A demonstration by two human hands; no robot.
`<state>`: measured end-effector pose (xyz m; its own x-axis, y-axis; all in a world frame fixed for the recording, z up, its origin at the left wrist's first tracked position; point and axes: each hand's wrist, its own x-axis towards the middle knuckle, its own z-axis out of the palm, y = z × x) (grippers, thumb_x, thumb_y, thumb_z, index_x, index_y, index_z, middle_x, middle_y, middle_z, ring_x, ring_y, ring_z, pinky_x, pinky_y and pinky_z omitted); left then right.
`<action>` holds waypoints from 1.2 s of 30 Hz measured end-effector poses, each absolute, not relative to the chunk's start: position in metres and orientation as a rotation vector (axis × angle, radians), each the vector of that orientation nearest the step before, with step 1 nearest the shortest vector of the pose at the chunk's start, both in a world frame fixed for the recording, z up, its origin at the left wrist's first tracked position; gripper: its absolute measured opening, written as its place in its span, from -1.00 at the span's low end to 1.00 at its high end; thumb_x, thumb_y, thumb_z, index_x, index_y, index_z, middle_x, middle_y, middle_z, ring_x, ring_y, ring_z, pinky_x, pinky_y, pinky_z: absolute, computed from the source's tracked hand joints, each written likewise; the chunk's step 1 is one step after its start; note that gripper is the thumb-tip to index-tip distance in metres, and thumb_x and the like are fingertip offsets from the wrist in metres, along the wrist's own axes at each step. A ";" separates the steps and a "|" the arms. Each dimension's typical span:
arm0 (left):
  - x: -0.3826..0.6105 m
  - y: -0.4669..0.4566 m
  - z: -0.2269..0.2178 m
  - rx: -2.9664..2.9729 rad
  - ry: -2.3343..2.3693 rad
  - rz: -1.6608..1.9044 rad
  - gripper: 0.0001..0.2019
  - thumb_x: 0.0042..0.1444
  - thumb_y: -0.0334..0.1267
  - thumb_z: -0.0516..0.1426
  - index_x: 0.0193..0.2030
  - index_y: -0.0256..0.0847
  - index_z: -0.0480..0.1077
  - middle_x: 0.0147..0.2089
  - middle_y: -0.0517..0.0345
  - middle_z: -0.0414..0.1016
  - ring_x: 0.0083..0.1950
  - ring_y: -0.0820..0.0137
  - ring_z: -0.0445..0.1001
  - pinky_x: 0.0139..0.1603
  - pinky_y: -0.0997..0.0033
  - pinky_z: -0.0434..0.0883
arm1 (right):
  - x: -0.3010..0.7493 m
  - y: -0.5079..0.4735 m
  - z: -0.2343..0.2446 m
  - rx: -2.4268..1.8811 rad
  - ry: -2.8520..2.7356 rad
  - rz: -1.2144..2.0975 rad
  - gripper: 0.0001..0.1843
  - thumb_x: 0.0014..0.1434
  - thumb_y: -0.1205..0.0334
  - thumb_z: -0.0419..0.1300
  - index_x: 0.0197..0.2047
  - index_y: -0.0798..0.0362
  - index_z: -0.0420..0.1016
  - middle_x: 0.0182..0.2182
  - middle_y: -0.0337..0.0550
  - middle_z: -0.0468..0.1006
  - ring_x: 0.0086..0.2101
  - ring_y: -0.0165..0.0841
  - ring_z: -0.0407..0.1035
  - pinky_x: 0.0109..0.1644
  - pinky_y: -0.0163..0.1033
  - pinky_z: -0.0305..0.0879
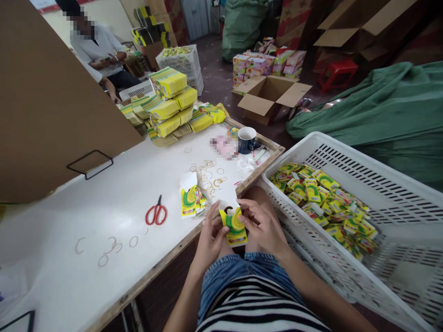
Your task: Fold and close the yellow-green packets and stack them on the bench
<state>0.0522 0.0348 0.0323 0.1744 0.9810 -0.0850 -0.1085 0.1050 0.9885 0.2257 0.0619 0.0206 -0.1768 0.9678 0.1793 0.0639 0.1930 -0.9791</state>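
Observation:
Between my two hands, above my lap at the table edge, is a small yellow and green printed box (236,227) with its top flap up. My left hand (212,233) grips its left side, thumb on the front. On the opposite side, the fingers of my right hand (261,223) pinch the upper right edge. A little pile of similar yellow boxes (189,201) lies on the table just left of my hands. Rubber bands (207,177) are scattered behind that pile. Farther left lie red-handled scissors (156,214).
Right of me stands a white plastic crate (346,159) holding many small yellow boxes (320,193). Stacked bundles of flat yellow cartons (169,103) and a dark mug (246,140) are on the white table (104,203). A tall cardboard sheet (62,106) rises at left. Another person (104,55) sits beyond.

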 end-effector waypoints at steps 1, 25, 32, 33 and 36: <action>0.050 0.034 0.034 1.133 1.020 1.042 -0.43 0.20 -0.20 0.17 0.30 -0.09 0.07 0.08 -0.06 0.49 0.10 0.23 0.49 0.11 0.21 0.40 | 0.229 0.062 0.021 -1.030 -1.508 1.189 -0.66 0.27 0.15 0.14 0.08 0.04 0.36 -0.14 -0.07 0.53 -0.29 -0.35 0.45 -0.24 -0.27 0.42; 0.047 0.041 0.034 1.309 1.197 0.999 -0.55 0.17 -0.31 0.15 0.22 -0.12 0.29 -0.01 -0.03 0.55 -0.15 0.28 0.56 -0.08 0.25 0.51 | 0.233 0.070 0.035 -1.133 -1.695 1.293 -0.58 0.21 0.17 0.20 0.13 -0.01 0.35 -0.39 -0.24 0.57 -0.43 -0.35 0.44 -0.41 -0.31 0.34; 0.047 0.043 0.036 1.223 1.058 0.995 -0.51 0.18 -0.31 0.15 0.25 -0.13 0.24 0.13 -0.10 0.48 0.10 0.19 0.50 0.11 0.14 0.44 | 0.223 0.075 0.048 -1.373 -1.815 1.119 -0.62 0.13 0.30 0.17 0.04 -0.02 0.33 -0.52 -0.30 0.55 -0.52 -0.31 0.45 -0.47 -0.32 0.25; 0.046 0.043 0.036 1.211 1.050 0.993 -0.51 0.18 -0.31 0.15 0.26 -0.13 0.22 0.14 -0.11 0.48 0.10 0.18 0.49 0.10 0.15 0.44 | 0.223 0.076 0.050 -1.386 -1.840 1.097 -0.62 0.13 0.30 0.17 0.05 -0.02 0.32 -0.54 -0.32 0.54 -0.53 -0.31 0.44 -0.48 -0.32 0.22; 0.047 0.043 0.038 1.181 1.051 0.992 -0.50 0.17 -0.28 0.16 0.25 -0.15 0.22 0.12 -0.12 0.48 0.09 0.19 0.50 0.09 0.17 0.45 | 0.224 0.076 0.055 -1.410 -1.902 1.050 -0.61 0.14 0.31 0.17 0.06 -0.01 0.32 -0.55 -0.33 0.53 -0.53 -0.31 0.43 -0.48 -0.33 0.18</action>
